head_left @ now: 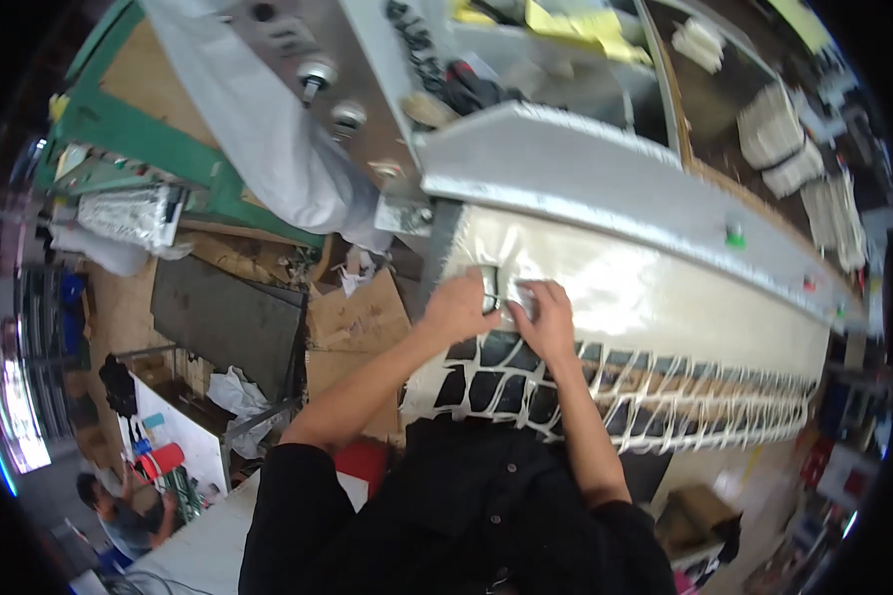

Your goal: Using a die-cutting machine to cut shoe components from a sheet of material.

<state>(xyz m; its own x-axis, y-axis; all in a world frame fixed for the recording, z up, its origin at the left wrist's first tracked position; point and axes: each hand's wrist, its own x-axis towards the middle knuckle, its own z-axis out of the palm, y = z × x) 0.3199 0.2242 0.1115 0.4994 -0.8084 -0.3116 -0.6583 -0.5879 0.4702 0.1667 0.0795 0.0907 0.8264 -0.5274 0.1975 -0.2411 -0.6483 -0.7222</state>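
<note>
A glossy cream sheet (645,273) lies before me on the work surface. Its near part is cut into a ragged lattice of openings (665,387). My left hand (459,307) is closed at the edge of a small, thin-edged dark metal frame (490,288), which rests on the sheet near its left end. Just right of it, my right hand (548,319) lies on the sheet with thumb and fingers apart. The frame's exact shape is partly hidden by my fingers.
A grey metal machine beam (566,159) spans just beyond the sheet. Trays behind it hold yellow scraps (585,30) and bundled pale pieces (779,134). Cardboard (357,317) lies at left. A person (134,516) works at the lower left.
</note>
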